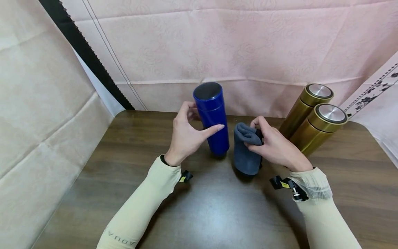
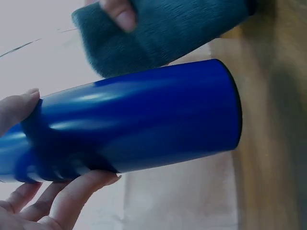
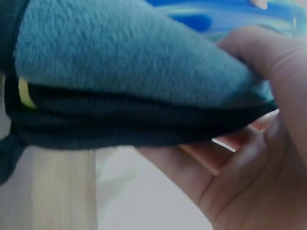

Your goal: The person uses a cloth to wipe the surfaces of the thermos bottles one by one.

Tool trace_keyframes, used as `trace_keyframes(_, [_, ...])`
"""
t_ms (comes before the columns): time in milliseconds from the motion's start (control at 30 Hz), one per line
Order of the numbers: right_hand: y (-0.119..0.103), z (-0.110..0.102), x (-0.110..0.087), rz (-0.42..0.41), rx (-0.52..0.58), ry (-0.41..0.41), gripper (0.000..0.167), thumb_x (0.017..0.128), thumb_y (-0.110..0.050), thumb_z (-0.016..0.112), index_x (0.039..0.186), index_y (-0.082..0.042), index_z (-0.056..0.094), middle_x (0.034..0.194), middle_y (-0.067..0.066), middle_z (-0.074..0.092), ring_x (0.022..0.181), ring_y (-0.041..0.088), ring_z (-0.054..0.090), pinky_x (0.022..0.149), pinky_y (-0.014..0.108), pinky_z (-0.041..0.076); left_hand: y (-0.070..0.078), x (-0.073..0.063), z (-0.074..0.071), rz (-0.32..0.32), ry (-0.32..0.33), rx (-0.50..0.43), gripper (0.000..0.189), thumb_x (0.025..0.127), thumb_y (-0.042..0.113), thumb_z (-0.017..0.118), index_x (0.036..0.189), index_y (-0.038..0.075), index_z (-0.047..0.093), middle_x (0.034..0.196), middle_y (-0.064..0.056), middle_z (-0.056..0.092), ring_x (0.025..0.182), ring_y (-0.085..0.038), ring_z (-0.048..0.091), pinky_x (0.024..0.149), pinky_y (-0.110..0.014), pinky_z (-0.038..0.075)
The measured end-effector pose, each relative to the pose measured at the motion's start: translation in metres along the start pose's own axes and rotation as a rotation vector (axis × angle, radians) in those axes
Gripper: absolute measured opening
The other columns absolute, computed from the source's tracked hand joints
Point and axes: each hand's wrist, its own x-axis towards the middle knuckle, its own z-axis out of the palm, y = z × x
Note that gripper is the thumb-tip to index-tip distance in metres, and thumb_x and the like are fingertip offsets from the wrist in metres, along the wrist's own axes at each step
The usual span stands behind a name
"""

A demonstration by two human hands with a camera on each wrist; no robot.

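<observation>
My left hand [image 1: 189, 136] holds a blue thermos bottle [image 1: 214, 117] with a dark lid, thumb across the near side and fingers behind. The bottle stands slightly tilted in the head view, and its dark base [image 2: 236, 108] lies close to the tabletop in the left wrist view. To its right, my right hand [image 1: 275, 145] pinches the top of a folded grey-blue fleece cloth [image 1: 247, 155], thumb on the near side and fingers behind. Dark layers and a small yellow mark [image 3: 26, 93] show along the cloth in the right wrist view.
Two gold thermos bottles [image 1: 298, 116] [image 1: 314, 133] with silver-topped lids stand just beyond my right hand. The brown wooden table [image 1: 217, 207] ends at a pale pink patterned cloth backdrop [image 1: 242, 45]. White cloth [image 1: 382, 110] with a black floral band hangs at the right.
</observation>
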Motion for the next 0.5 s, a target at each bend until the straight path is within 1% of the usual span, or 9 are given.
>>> trace_keyframes(133, [-0.001,0.001,0.000,-0.078,0.008,0.015,0.041,0.091,-0.027,0.079,0.113,-0.018,0.046,0.096,-0.001,0.064,0.082,0.016,0.061,0.071,0.025,0.051,0.008,0.004,-0.009,0.043,0.065,-0.062,0.069,0.072,0.016,0.094,0.128,0.008,0.056,0.114,-0.008,0.071,0.095,-0.017,0.068,0.087,-0.042,0.058])
trace_keyframes(233, [-0.002,0.004,0.001,-0.116,0.032,0.017,0.041,0.090,-0.031,0.080,0.110,-0.020,0.047,0.096,-0.004,0.062,0.082,0.012,0.060,0.072,0.025,0.051,0.013,0.007,-0.016,0.057,0.097,-0.100,0.068,0.073,0.013,0.092,0.131,0.009,0.056,0.114,-0.009,0.072,0.094,-0.018,0.069,0.085,-0.043,0.058])
trace_keyframes(433, [-0.003,0.006,0.001,-0.139,0.024,0.043,0.038,0.088,-0.022,0.082,0.109,-0.024,0.050,0.100,-0.010,0.062,0.086,0.008,0.059,0.075,0.023,0.051,0.021,0.012,-0.028,0.080,0.140,-0.185,0.061,0.077,0.008,0.088,0.130,0.011,0.056,0.119,-0.010,0.073,0.097,-0.021,0.073,0.087,-0.039,0.061])
trace_keyframes(500, [-0.003,0.006,0.000,-0.150,0.025,0.051,0.038,0.088,-0.019,0.082,0.110,-0.024,0.051,0.099,-0.009,0.063,0.086,0.009,0.059,0.075,0.023,0.051,0.022,0.013,-0.030,0.084,0.155,-0.233,0.060,0.078,0.006,0.086,0.129,0.011,0.055,0.117,-0.011,0.073,0.094,-0.023,0.073,0.082,-0.038,0.063])
